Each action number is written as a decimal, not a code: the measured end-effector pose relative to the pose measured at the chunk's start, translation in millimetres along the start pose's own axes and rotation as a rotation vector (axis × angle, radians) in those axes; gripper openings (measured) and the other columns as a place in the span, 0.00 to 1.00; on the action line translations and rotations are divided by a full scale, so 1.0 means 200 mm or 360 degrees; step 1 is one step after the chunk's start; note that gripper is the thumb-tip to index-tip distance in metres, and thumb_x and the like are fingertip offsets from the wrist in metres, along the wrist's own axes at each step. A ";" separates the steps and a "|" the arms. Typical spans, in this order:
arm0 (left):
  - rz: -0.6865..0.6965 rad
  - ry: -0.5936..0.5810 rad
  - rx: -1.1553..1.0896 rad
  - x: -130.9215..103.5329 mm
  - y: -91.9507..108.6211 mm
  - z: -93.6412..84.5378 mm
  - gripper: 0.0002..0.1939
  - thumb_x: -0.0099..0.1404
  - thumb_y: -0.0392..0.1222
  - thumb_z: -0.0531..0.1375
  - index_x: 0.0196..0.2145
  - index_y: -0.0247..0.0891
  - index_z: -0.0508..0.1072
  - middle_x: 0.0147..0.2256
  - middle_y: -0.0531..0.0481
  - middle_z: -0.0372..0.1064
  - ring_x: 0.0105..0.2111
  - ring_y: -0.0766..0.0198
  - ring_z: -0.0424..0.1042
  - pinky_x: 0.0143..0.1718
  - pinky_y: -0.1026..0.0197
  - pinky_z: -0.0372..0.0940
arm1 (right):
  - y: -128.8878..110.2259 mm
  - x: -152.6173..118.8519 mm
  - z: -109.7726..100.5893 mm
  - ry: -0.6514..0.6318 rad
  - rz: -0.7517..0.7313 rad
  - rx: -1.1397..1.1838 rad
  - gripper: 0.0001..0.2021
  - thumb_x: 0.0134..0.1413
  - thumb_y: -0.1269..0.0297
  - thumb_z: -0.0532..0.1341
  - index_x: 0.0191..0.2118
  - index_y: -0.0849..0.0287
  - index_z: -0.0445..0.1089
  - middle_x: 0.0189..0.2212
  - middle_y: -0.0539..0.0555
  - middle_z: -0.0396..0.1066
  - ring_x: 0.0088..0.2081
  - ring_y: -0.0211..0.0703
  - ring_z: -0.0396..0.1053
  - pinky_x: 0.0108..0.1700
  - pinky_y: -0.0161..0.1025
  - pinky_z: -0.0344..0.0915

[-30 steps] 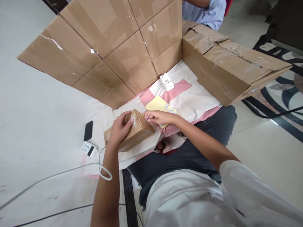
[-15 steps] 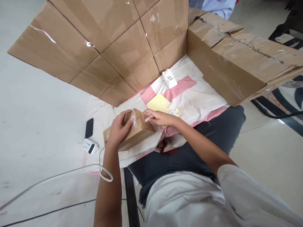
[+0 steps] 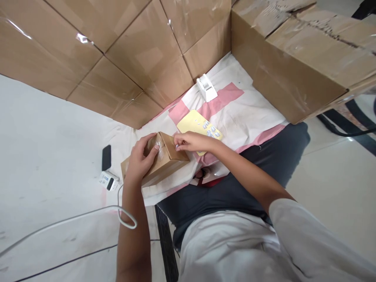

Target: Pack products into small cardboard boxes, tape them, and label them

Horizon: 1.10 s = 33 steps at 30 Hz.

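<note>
A small cardboard box (image 3: 164, 171), with clear tape shining on its top, lies tilted across the cloth in front of me. My left hand (image 3: 141, 158) grips it from above, thumb and fingers spread over the top. At the box's right end face, my right hand (image 3: 188, 141) has its fingers pinched on a small whitish sticker (image 3: 177, 147), mostly hidden by the fingertips. Just beyond that hand lies a yellow sheet (image 3: 188, 121) bearing several blue-and-white stickers (image 3: 212, 131), partly covered by my right wrist.
Behind stands a wall of taped cardboard boxes (image 3: 147, 51), with a larger carton (image 3: 288, 78) on the right. A white tape dispenser (image 3: 206, 88) rests on the pink-and-white cloth (image 3: 249, 105). To the left are a black phone (image 3: 106, 157), a white device (image 3: 108, 180) and a looped cable (image 3: 73, 216).
My right fingers have closed in and now touch the box's end face, covering more of the sticker. My left hand keeps its hold. The whole view has shifted slightly.
</note>
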State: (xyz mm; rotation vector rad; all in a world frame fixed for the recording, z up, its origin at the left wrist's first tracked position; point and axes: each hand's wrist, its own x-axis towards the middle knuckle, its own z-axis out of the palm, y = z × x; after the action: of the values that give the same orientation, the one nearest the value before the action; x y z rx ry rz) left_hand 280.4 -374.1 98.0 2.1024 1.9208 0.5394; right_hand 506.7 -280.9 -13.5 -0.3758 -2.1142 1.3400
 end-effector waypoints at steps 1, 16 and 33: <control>0.0018 -0.0015 0.0010 0.00 0.00 0.00 0.25 0.71 0.57 0.57 0.61 0.47 0.70 0.57 0.48 0.73 0.55 0.53 0.72 0.61 0.52 0.63 | 0.01 0.01 -0.01 0.0048 0.0031 -0.0006 0.15 0.60 0.60 0.67 0.49 0.59 0.68 0.36 0.49 0.72 0.35 0.41 0.66 0.40 0.36 0.58; 0.0113 -0.0082 0.0045 0.00 -0.02 0.00 0.25 0.72 0.59 0.57 0.62 0.49 0.71 0.55 0.47 0.73 0.48 0.54 0.73 0.56 0.51 0.64 | 0.09 0.04 -0.06 -0.0098 -0.0059 0.0453 0.23 0.60 0.65 0.67 0.60 0.60 0.74 0.43 0.53 0.79 0.40 0.40 0.72 0.42 0.33 0.63; 0.0192 -0.0144 -0.0060 0.04 -0.12 0.04 0.24 0.66 0.61 0.58 0.58 0.83 0.64 0.55 0.72 0.74 0.55 0.46 0.73 0.58 0.37 0.68 | -0.11 -0.06 0.19 0.0162 0.0140 -0.0343 0.73 0.29 0.46 0.81 0.76 0.63 0.39 0.73 0.75 0.46 0.73 0.66 0.48 0.71 0.48 0.53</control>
State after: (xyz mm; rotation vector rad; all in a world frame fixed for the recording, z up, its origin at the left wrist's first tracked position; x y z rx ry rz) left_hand 262.7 -363.4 82.1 2.1899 1.7305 0.4919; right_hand 494.7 -324.2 -8.7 -0.6191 -2.1834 1.1174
